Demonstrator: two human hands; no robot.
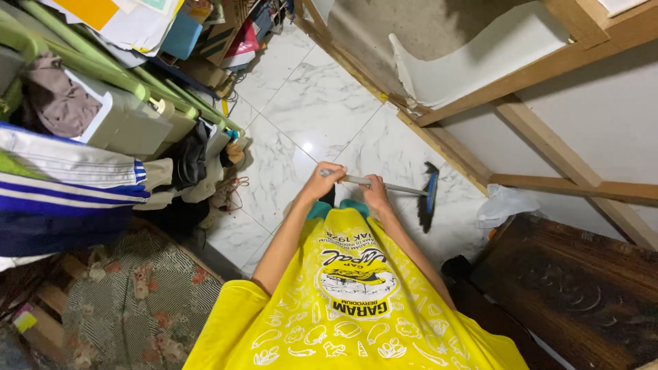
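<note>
the broom with the grey metal handle and blue-backed black bristles (411, 190) has its head on the white marble-look tiled floor (322, 103), close beside the slanted wooden frame (445, 147). the left hand (322, 180) and right hand (375, 193) each have their grip clamped round the handle. a wide stroke could knock the frame or drag the crumpled white plastic bag (504, 204) along (both lie near). the room is tight: heaped clothes and papers (103, 116) crowd the left, and a dark wooden cabinet (576, 288) stands at the right.
</note>
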